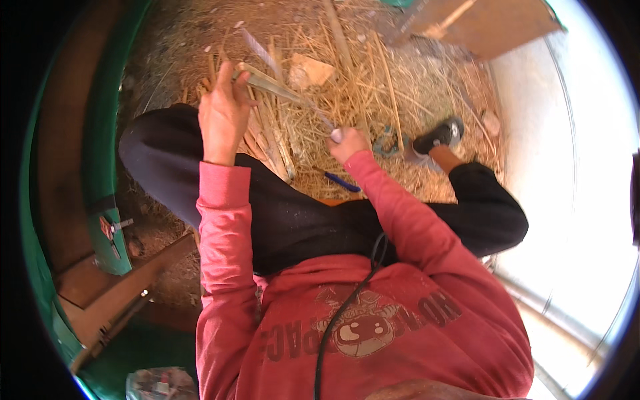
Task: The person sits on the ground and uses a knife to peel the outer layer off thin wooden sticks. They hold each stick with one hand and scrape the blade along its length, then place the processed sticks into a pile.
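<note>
My left hand (225, 115) is raised over the left knee, its fingers partly stretched and its thumb apart. One end of a flat wooden slat (280, 91) lies at those fingertips, and they appear to hold it. The slat slants down toward my right hand (350, 145), which is closed with the thumb on top. A thin pale purplish strip (323, 119) runs from the slat into that fist. Another purplish-white strip (259, 52) reaches up beyond the slat. Whether the two are one piece I cannot tell.
Straw and split sticks (380, 87) litter the ground, with long wooden pieces (273, 140) between my legs. A blue-handled tool (342, 181) lies near my lap. A pale wood block (311, 71) sits beyond the slat. A board (487, 30) stands at far right, a green-edged wooden frame (73, 173) at left.
</note>
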The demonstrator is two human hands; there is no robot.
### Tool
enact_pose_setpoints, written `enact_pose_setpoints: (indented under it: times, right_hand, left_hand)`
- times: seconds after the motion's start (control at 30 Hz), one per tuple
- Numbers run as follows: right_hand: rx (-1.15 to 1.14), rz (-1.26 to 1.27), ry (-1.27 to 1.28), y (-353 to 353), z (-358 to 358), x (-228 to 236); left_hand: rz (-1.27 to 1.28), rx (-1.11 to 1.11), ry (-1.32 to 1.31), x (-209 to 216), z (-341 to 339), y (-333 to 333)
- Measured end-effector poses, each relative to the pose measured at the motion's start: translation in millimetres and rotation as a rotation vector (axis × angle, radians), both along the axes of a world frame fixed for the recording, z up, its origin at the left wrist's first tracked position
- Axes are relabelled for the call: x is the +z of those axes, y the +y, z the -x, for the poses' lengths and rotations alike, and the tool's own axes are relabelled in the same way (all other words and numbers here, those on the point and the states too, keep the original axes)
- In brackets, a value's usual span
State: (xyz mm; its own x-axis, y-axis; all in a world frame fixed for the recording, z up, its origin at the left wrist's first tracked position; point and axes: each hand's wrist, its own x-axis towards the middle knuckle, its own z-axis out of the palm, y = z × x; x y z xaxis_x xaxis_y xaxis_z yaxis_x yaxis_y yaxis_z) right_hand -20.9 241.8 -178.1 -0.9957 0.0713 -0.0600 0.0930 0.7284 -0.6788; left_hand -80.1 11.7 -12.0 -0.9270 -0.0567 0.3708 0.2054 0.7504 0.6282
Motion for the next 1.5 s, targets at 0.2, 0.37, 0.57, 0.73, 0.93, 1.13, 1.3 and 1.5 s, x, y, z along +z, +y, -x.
enact_pose_setpoints:
  times: [0.2,0.37,0.57,0.73,0.93,1.13,1.3,1.5]
  right_hand:
    - [-0.052,0.094,-0.642,39,9,-39]
    - [-0.151,0.599,-0.890,51,29,-45]
    - [0.152,0.285,-0.029,4,17,14]
    - [0.050,0.213,-0.191,-19,-6,5]
    - [0.094,-0.209,-0.523,37,1,-73]
    - [0.071,0.002,-0.344,19,6,-47]
    - [0.010,0.404,-0.122,-11,10,6]
    - [0.162,-0.126,-0.509,34,-5,-97]
  left_hand:
    - [-0.050,-0.014,-0.090,7,-4,7]
    - [-0.072,-0.058,-0.098,9,5,2]
    - [-0.074,0.006,-0.157,6,3,-1]
    - [-0.030,0.012,-0.128,9,7,8]
    - [-0.078,-0.037,-0.126,14,6,24]
    - [-0.139,0.037,-0.184,15,8,22]
    - [-0.077,0.071,-0.173,10,8,17]
    - [-0.015,0.041,-0.189,16,10,22]
